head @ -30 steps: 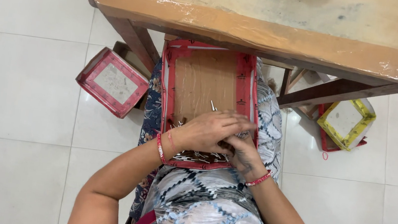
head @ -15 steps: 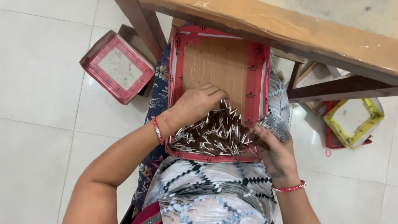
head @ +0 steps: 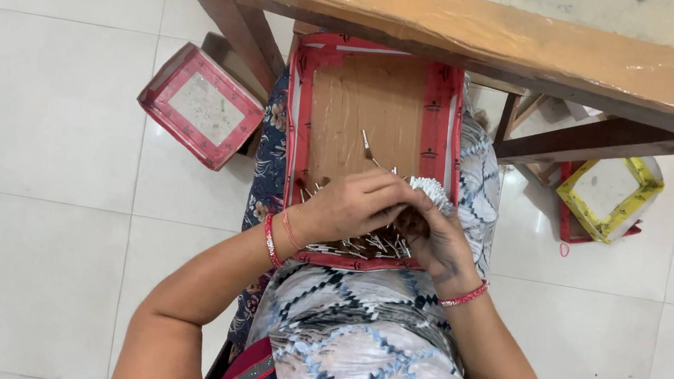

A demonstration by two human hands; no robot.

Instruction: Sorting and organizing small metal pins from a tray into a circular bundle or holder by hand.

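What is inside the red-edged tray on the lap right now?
The red-edged tray holds a heap of small metal pins at its near end, one stray pin on the bare cardboard floor. The left hand and right hand cover most of the heap.

Your left hand (head: 356, 207) and right hand (head: 432, 240) meet over the near end of a red-rimmed tray (head: 303, 108) resting on your lap, its floor bare brown cardboard. The left hand's fingers (head: 393, 189) curl over a bundle of small silvery metal pieces (head: 431, 190); the right hand touches it from below. Loose pieces (head: 369, 243) lie scattered in the tray under both hands. The wooden table (head: 461, 16) edge crosses above. On the white floor, a red box (head: 202, 104) sits left, a yellow box (head: 608, 197) right.
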